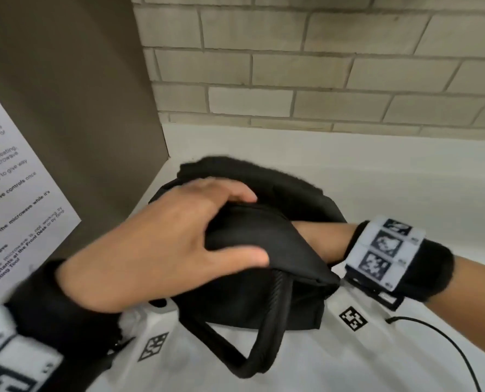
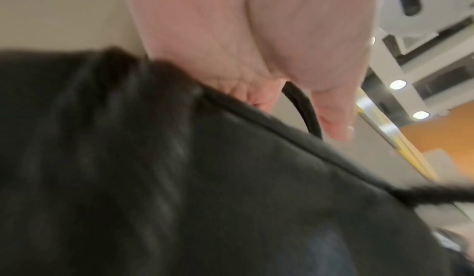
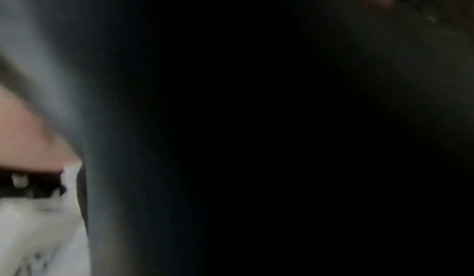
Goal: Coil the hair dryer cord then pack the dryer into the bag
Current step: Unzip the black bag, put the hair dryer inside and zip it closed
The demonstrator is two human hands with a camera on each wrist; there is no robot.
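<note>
A black fabric bag [image 1: 264, 278] lies on the white counter [image 1: 377, 179], its looped handle [image 1: 264, 335] hanging toward me. My left hand [image 1: 250, 227] grips the bag's upper edge, fingers curled over the top and thumb below. In the left wrist view the palm [image 2: 256, 47] sits above the blurred black fabric [image 2: 205, 179]. My right forearm [image 1: 329, 239] goes into the bag's opening from the right, and the hand itself is hidden inside. The right wrist view shows only dark bag interior [image 3: 256, 118]. No hair dryer or cord shows.
A brick wall [image 1: 292, 66] backs the counter. A brown panel [image 1: 80, 94] with a printed notice [image 1: 15, 207] stands close on the left. Square printed markers [image 1: 353, 318] lie on the counter, and a thin black cable [image 1: 448, 340] curves at the front right.
</note>
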